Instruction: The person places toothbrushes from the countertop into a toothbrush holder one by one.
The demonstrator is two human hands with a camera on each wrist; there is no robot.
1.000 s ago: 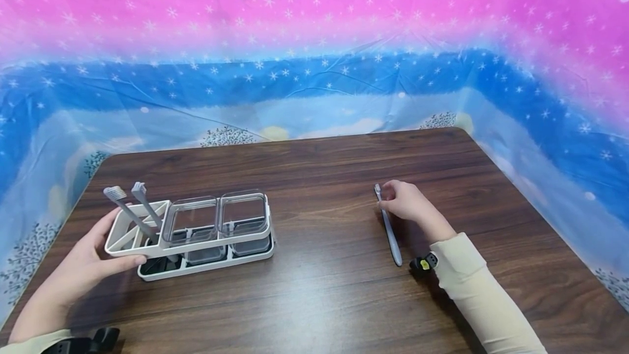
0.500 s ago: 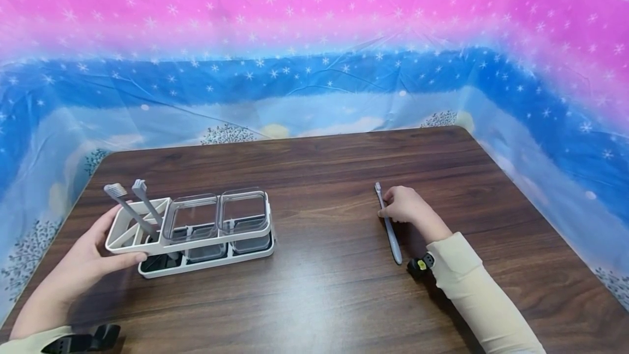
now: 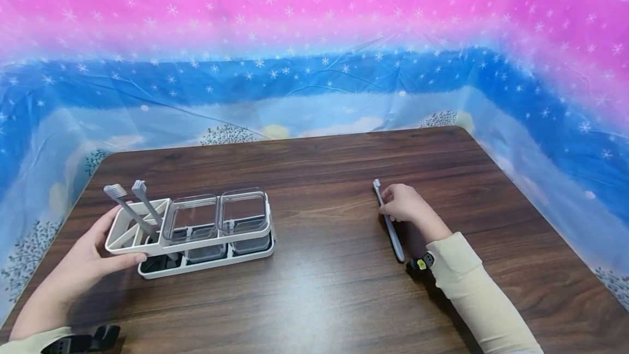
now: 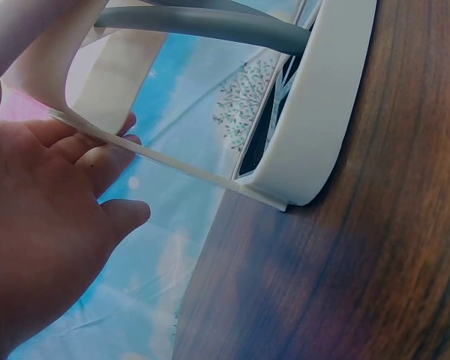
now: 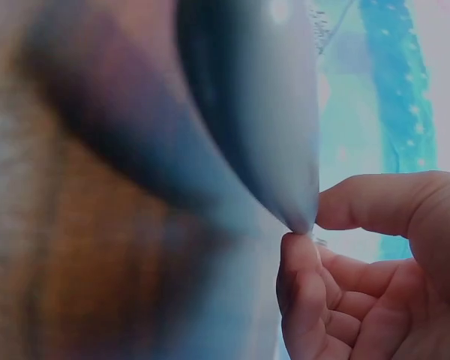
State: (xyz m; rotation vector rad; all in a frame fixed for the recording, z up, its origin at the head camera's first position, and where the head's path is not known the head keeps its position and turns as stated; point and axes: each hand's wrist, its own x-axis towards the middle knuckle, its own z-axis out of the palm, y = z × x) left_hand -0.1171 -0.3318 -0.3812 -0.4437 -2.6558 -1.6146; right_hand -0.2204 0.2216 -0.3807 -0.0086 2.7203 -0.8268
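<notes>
A grey toothbrush (image 3: 388,222) lies on the right part of the dark wooden tabletop (image 3: 324,288), bristle end pointing away from the person. The right hand (image 3: 405,205) pinches its neck, thumb and fingers curled round the thin stem; the right wrist view shows fingertips (image 5: 304,247) meeting on it. Well apart to the left stands a white toothbrush organiser (image 3: 191,234) with two clear lidded compartments and an open section where two grey toothbrushes (image 3: 135,209) lean. The left hand (image 3: 81,266) holds the organiser's left end, thumb on the front rim, fingers behind. A pink and blue starry cloth (image 3: 314,42) surrounds the tabletop.
</notes>
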